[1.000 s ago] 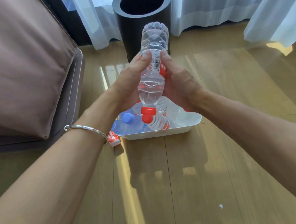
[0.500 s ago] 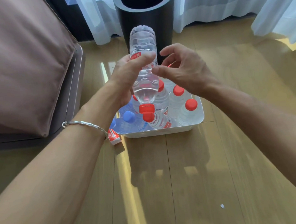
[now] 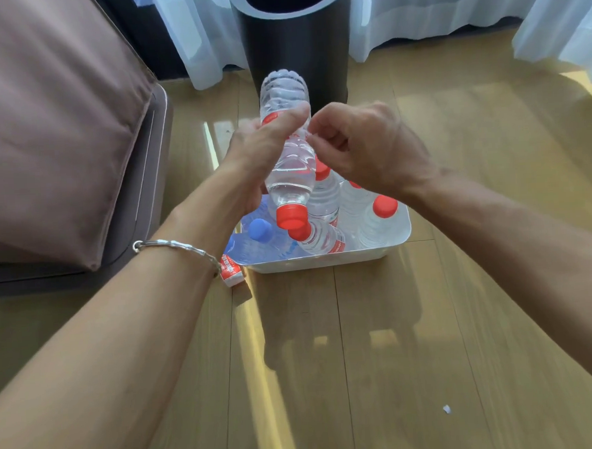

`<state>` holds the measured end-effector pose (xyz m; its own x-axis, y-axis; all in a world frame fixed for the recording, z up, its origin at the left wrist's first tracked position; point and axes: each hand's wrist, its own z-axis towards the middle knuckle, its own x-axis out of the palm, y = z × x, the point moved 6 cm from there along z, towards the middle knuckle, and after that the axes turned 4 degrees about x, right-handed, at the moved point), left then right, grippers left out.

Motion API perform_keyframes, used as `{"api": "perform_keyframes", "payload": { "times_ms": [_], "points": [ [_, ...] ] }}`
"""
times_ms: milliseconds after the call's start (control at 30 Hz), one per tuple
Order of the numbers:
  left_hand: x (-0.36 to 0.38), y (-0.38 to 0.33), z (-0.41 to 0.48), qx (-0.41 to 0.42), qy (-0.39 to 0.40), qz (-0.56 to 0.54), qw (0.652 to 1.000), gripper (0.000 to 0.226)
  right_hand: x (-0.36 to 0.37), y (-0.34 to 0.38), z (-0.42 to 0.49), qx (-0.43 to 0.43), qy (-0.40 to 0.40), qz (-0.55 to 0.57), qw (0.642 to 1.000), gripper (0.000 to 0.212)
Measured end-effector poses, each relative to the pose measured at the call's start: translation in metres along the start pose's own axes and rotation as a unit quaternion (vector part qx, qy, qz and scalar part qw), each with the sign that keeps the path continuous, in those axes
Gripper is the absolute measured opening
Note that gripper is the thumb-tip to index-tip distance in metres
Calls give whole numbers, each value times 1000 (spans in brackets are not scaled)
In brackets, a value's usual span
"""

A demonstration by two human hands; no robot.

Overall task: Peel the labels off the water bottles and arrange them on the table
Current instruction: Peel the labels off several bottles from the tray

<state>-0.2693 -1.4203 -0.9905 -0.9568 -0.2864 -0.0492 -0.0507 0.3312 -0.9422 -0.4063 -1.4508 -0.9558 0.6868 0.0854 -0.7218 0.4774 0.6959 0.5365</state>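
My left hand (image 3: 260, 150) grips a clear water bottle (image 3: 290, 169) around its middle, tilted with the red cap toward me and the base pointing away. A red strip of its label (image 3: 271, 118) shows under my left thumb. My right hand (image 3: 369, 145) has curled fingers, and its fingertips pinch at the label's edge on the bottle's right side. Below, a white tub (image 3: 324, 259) holds several bottles, most with red caps (image 3: 384, 207) and one with a blue cap (image 3: 260, 229). A loose red-and-white label (image 3: 231, 270) lies at the tub's left corner.
A black cylindrical bin (image 3: 295, 45) stands just behind the tub. A brown cushion on a sofa (image 3: 43, 134) fills the left side. White curtains (image 3: 448, 7) hang at the back. A small white scrap (image 3: 446, 409) lies on the wooden surface near me.
My right hand let go of the bottle, opened, then came back with its fingers curled onto the label. The bottle tilted a little to the left in my left hand.
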Motion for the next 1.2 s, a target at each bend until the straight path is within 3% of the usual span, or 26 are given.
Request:
{"api": "perform_keyframes", "payload": {
  "times_ms": [200,433,733,933,1200],
  "points": [
    [-3,3,0,5,-18,80,997,44,8,6,-4,-44,2,-50,998,16],
    [-10,11,1,-38,-40,137,989,70,26,9,-10,-33,8,-116,993,28],
    [-8,10,1,-23,-63,197,978,56,19,17,-11,-52,-2,-120,991,28],
    [-4,3,-3,3,-85,287,954,54,18,9,-11,0,55,-81,995,14],
    [-1,2,-3,-1,-64,308,949,42,17,1,-13,71,82,-58,992,15]
  ]
}}
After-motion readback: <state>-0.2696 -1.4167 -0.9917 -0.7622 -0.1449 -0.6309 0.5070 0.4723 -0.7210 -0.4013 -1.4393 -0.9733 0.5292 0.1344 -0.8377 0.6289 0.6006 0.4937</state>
